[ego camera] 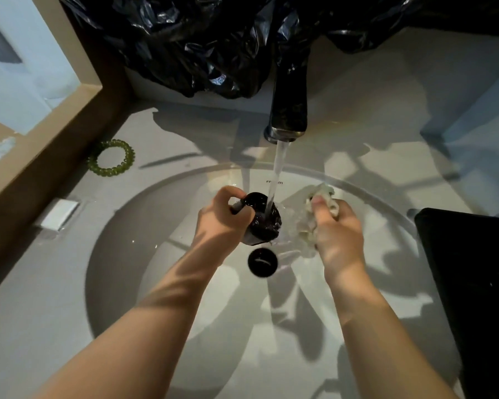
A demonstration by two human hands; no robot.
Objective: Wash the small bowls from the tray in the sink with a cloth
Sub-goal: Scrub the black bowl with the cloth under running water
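A pale grey counter (35, 298) holds a round white sink basin (118, 243). Left of the basin, towards the back, lies a green coiled hair tie (111, 158), and nearer, a small white rectangular piece (59, 215). Right of the basin sits a black tray (473, 283). Behind the basin stands a dark faucet (289, 110), backed by crumpled black plastic sheeting (213, 44).

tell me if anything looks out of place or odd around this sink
A crumpled black plastic bag is draped over the top of the faucet, and a green beaded ring lies on the counter left of the sink; neither suits dishwashing. Nothing looks spilled or broken.
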